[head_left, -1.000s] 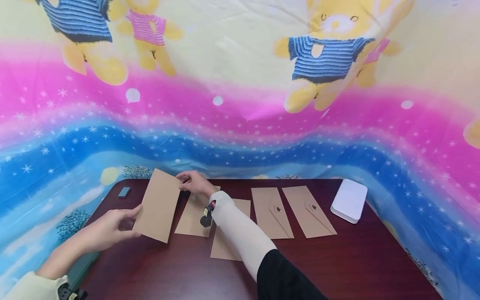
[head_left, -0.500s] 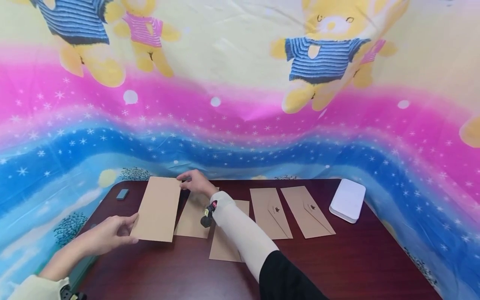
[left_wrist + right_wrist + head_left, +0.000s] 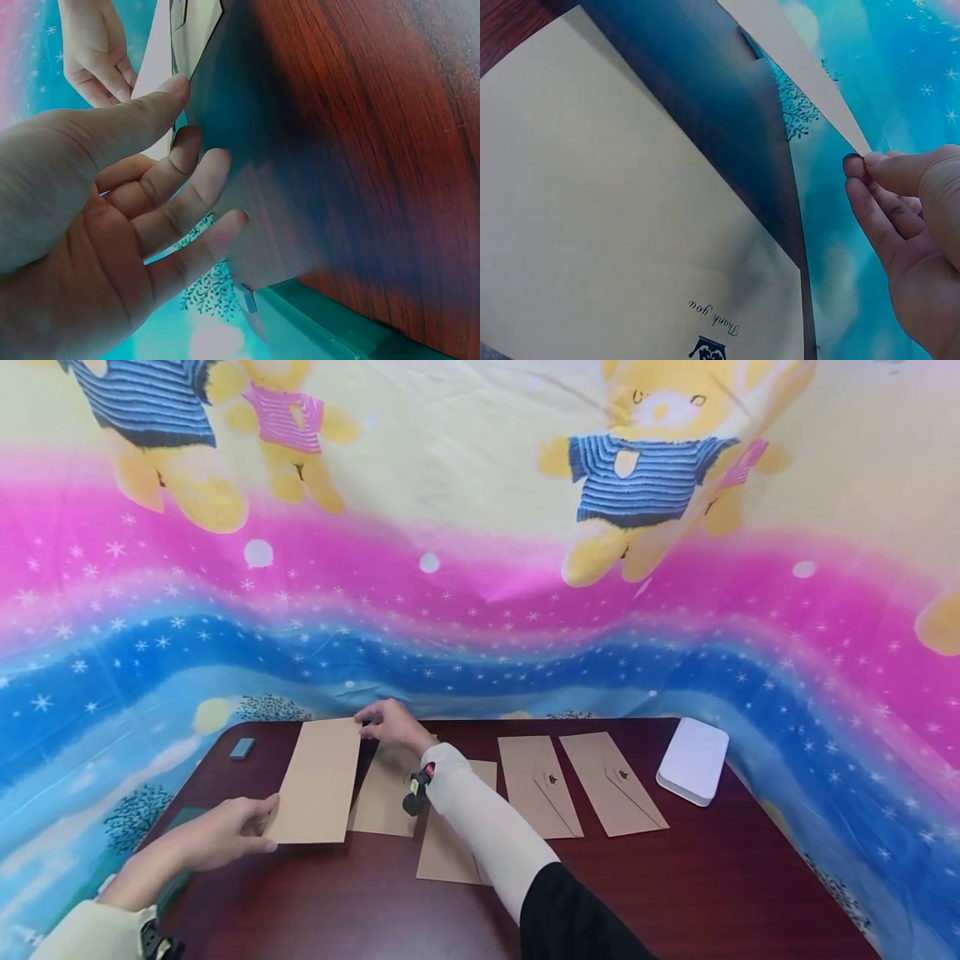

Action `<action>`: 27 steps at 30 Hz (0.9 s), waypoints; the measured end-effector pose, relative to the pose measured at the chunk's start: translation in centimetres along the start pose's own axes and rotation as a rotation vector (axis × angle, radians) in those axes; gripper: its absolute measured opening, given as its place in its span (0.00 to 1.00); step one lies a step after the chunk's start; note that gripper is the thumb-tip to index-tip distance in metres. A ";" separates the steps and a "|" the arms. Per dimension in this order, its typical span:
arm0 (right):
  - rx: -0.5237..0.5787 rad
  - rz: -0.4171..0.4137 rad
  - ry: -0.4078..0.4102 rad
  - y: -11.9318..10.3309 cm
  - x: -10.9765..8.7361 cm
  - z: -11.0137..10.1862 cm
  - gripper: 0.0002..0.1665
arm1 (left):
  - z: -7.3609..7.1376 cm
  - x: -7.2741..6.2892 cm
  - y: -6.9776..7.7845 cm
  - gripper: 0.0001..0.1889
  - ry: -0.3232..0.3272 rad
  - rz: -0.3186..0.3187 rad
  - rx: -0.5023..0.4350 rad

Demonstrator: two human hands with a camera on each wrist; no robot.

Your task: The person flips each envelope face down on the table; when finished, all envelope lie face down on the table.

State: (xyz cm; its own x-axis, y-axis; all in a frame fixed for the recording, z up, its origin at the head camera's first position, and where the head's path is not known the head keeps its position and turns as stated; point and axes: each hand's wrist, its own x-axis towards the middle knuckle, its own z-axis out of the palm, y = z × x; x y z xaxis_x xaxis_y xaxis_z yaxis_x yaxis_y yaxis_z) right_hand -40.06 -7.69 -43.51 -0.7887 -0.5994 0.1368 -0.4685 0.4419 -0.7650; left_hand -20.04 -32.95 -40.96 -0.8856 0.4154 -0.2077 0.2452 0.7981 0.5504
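A plain brown envelope (image 3: pixel 318 781) is tilted over the left of the table, its near edge close over the wood. My left hand (image 3: pixel 228 833) pinches its lower left corner between thumb and fingers; the other fingers of that hand (image 3: pixel 112 195) spread loosely in the left wrist view. At the far right corner, the thumb and fingertips of my right hand (image 3: pixel 393 725) pinch the envelope. Just right of it lies another brown envelope (image 3: pixel 378 806), partly behind my right wrist; the right wrist view shows "Thank you" and a crown printed on that envelope (image 3: pixel 630 202).
One more envelope (image 3: pixel 442 856) lies partly under my right forearm. Two envelopes (image 3: pixel 536 777) with flaps up lie further right. A white box (image 3: pixel 697 760) stands at the right edge, a small blue block (image 3: pixel 242 748) at the far left. Patterned cloth (image 3: pixel 480 568) hangs behind the table.
The held envelope has swung from a steep slant to a flatter, lower position, its far left corner coming down. My left hand has sunk slightly; the right hand is almost still.
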 end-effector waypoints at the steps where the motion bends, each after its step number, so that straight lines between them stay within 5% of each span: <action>1: -0.012 -0.003 0.000 0.0 0.0 0.0 0.16 | 0.0 0.1 -0.1 0.21 0.000 -0.005 0.003; 4: -0.072 -0.020 0.006 0.1 0.0 0.0 0.16 | 0.2 0.4 -0.2 0.11 -0.003 -0.015 0.004; 12: -0.164 -0.053 -0.023 0.5 0.2 0.6 0.18 | 0.5 0.6 -0.5 0.19 0.010 -0.033 0.007; 20: -0.336 -0.075 -0.114 0.9 0.1 1.6 0.20 | 0.8 1.1 -1.1 0.15 0.028 -0.159 0.049; 27: -0.442 -0.090 -0.167 1.3 0.1 2.7 0.20 | 1.5 1.3 -1.6 0.15 0.049 -0.163 0.098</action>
State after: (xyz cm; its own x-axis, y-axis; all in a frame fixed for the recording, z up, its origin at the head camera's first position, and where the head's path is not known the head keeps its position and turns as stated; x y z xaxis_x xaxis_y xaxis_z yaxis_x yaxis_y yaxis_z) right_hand -39.63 -8.98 -46.17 -0.6793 -0.7314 0.0597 -0.6849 0.6027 -0.4094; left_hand -20.97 -33.00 -43.32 -0.9342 0.2572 -0.2472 0.1319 0.8929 0.4306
